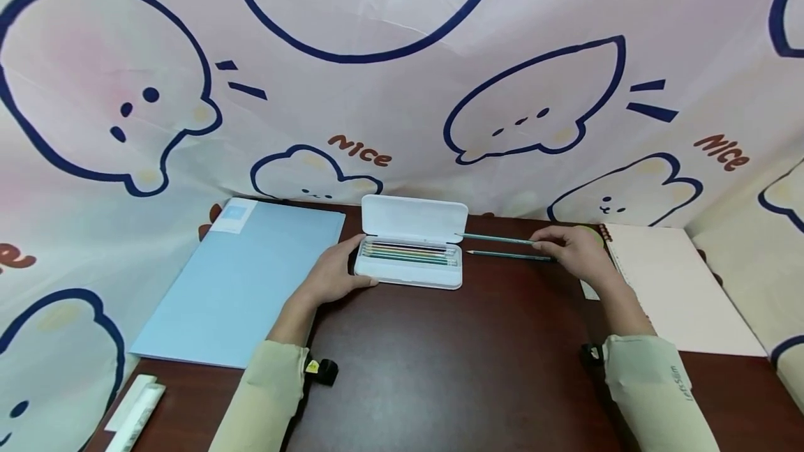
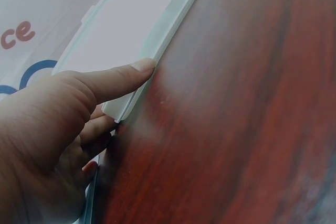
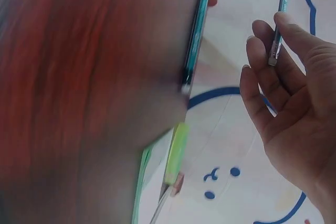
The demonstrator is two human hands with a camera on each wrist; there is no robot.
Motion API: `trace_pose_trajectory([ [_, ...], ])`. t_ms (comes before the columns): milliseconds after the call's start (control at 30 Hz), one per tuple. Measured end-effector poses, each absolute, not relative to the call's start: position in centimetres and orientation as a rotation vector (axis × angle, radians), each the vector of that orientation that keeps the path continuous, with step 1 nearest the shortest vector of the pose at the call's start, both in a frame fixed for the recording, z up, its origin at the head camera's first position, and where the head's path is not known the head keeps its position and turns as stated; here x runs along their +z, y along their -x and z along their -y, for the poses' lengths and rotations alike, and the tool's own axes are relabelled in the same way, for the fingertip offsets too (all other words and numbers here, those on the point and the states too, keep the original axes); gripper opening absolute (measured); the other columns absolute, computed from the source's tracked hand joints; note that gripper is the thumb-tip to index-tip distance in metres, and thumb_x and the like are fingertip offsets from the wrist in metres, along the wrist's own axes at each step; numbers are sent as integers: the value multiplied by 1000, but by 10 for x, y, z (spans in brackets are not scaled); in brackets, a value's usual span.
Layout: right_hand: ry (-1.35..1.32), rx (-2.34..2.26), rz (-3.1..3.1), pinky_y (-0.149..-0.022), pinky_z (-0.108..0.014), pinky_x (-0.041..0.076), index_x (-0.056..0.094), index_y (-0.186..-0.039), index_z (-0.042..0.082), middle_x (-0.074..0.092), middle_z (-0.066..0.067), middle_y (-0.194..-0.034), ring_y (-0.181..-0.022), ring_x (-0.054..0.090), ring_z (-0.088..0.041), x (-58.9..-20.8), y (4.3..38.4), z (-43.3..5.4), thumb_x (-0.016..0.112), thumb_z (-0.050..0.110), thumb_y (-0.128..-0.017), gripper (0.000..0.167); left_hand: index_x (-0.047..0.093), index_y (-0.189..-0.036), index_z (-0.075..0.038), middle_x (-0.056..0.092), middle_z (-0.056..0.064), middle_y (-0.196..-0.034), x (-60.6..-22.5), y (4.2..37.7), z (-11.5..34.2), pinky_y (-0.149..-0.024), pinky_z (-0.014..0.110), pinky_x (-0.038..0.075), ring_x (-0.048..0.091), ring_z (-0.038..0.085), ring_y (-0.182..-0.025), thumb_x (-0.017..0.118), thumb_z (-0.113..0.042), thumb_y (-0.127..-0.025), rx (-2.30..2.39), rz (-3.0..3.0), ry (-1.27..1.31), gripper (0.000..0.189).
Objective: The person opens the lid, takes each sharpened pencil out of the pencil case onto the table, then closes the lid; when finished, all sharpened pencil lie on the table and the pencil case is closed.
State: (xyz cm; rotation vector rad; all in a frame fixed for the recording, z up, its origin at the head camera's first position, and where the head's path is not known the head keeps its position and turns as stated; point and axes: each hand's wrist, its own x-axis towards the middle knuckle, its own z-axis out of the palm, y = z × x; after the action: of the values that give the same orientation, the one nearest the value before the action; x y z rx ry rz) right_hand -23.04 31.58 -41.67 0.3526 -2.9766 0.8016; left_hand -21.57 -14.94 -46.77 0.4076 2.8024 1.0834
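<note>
A white pencil case [image 1: 408, 275] stands with its lid [image 1: 414, 218] raised, and several pencils [image 1: 411, 254] lie inside it. My left hand [image 1: 333, 274] grips the case's left end; in the left wrist view the thumb [image 2: 123, 80] presses the near edge. Between thumb and fingertips, my right hand [image 1: 578, 255] pinches a green pencil [image 1: 496, 238] near its eraser end, as the right wrist view shows. The pencil's other end points left toward the case. A second green pencil [image 1: 509, 254] lies on the table just in front of the held one.
A light blue folder [image 1: 251, 277] lies to the left, and a spiral notebook [image 1: 685, 284] to the right. A green-yellow thing [image 3: 177, 153] is beside the notebook. White narrow packets [image 1: 135, 410] sit at the lower left. Behind the dark table [image 1: 465, 354] hangs a printed cloth.
</note>
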Motion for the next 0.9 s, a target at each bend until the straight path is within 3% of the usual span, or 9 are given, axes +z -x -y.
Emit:
trace_pose_trajectory([
  [200, -349, 775, 2995, -68, -33, 48, 76, -113, 15, 73, -10, -108, -84, 57, -22, -420, 225, -338, 65, 33, -100, 24, 38, -157, -17, 52, 10, -152, -474, 219, 145, -113, 55, 40, 50, 33, -138, 87, -31, -80, 1067, -2819, -412, 93],
  [433, -309, 804, 3039, -71, -33, 48, 77, -105, 15, 71, -5, -100, -83, 55, -21, -431, 230, -340, 66, 21, -99, 14, 35, -158, -13, 48, 14, -155, -474, 214, 155, -114, 58, 39, 47, 37, -140, 86, -34, -81, 1047, -2822, -380, 95],
  [900, -331, 712, 3119, -73, -34, 49, 76, -101, 18, 72, -2, -96, -84, 56, -18, -434, 230, -344, 69, 22, -98, 10, 35, -158, -10, 50, 16, -153, -471, 215, 149, -113, 59, 39, 47, 38, -140, 86, -30, -81, 1087, -2812, -424, 94],
])
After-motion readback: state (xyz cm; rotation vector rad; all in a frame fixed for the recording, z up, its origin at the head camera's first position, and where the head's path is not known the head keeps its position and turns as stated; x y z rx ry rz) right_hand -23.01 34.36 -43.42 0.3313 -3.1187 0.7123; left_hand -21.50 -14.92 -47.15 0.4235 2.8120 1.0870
